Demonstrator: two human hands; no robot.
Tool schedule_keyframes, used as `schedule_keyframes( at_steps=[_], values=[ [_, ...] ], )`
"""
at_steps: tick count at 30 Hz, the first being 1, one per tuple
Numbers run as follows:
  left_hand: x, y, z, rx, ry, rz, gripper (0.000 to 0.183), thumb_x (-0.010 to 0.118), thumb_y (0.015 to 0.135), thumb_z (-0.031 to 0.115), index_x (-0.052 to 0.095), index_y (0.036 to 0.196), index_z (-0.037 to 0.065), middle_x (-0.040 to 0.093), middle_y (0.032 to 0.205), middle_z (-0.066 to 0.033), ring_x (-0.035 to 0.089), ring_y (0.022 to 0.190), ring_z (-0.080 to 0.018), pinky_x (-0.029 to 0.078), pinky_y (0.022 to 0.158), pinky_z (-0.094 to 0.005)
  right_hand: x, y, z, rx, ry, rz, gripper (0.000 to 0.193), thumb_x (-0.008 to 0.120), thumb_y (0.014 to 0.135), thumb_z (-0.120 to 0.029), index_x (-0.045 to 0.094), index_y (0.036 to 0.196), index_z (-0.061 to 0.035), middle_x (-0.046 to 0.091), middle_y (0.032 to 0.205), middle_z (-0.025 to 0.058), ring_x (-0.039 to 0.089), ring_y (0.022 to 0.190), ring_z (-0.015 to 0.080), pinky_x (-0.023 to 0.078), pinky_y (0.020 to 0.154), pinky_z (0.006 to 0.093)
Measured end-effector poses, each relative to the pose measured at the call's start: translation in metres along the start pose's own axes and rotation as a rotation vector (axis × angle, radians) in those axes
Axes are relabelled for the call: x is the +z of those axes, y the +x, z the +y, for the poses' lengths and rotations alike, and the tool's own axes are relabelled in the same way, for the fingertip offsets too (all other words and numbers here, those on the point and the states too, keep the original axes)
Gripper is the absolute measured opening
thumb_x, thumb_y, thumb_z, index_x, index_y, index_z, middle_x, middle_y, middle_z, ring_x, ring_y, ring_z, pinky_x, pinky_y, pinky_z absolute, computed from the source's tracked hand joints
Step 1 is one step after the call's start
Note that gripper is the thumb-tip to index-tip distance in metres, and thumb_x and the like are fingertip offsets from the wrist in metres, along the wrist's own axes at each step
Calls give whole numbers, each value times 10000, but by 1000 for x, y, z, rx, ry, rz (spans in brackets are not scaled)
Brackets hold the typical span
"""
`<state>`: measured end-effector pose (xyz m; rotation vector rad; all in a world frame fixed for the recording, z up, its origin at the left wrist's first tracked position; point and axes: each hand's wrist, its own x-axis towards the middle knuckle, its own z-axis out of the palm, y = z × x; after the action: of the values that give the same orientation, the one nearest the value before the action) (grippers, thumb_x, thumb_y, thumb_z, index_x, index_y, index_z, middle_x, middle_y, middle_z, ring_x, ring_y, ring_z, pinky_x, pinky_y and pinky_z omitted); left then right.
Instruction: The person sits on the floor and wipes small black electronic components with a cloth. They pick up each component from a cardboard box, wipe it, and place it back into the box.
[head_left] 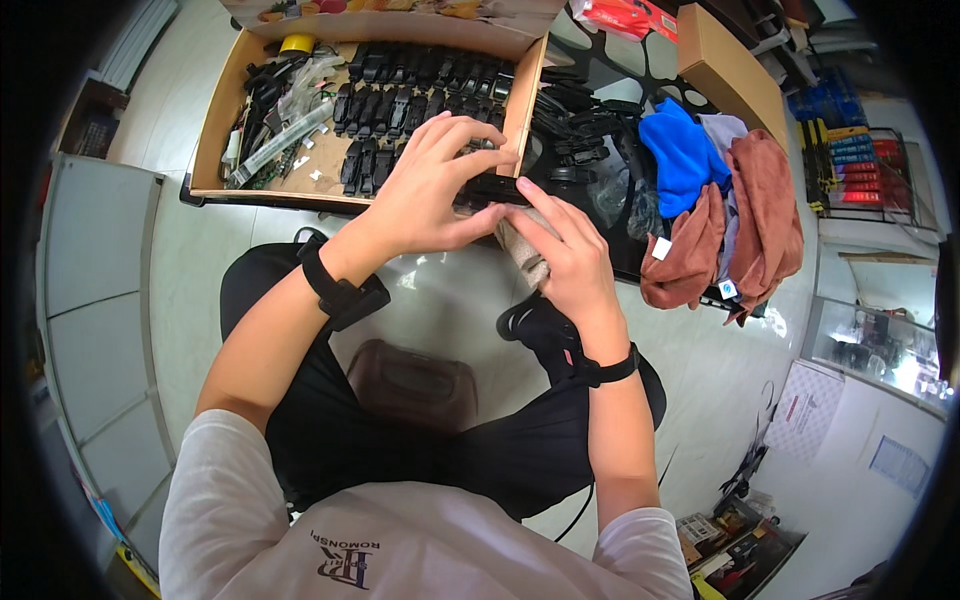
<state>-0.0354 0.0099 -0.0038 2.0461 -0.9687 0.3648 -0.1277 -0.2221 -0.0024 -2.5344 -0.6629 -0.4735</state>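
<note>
A small flat black part, its kind not clear, is in front of me at the near right corner of a shallow box. My right hand is closed on it, the index fingertip on its right end. A grey-beige cloth hangs down under the same fingers. My left hand arches over the part from the left, fingers spread. Its thumb is by the part's lower edge, close to the right fingers. A gap shows between the left index finger and the part. The underside is hidden.
Rows of black devices lie in the wooden-coloured box, beside cables, clear plastic and yellow tape. On the black table are more black pieces, plus blue and brown cloths. A brown stool is between my legs.
</note>
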Motion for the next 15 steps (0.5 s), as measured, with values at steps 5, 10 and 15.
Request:
schedule_keyframes(
  at_steps=[5,10,15],
  values=[
    [1,-2,-12,8,55,-83,309,944,780,233,855,1048,107,718,1279,-39,623,1307,-315,431,1218,-515,-4,-1,7,14,78,-8,479,745,796,49,820,1242,-111,725,1499,65,722,1243,351,595,1065,451],
    [6,-2,-13,72,114,-30,315,967,739,262,839,997,136,716,1242,21,620,1316,-253,387,1277,-532,-20,10,9,43,-54,351,487,818,831,35,788,1313,-25,760,1383,209,746,1257,384,593,1102,463],
    [14,-7,-7,81,185,-32,284,893,736,139,819,1009,140,706,1278,23,609,1353,-246,364,1302,-541,-5,23,-24,-177,-42,86,431,728,840,-39,829,1255,-103,749,1417,93,682,1344,402,528,1199,547]
  ],
)
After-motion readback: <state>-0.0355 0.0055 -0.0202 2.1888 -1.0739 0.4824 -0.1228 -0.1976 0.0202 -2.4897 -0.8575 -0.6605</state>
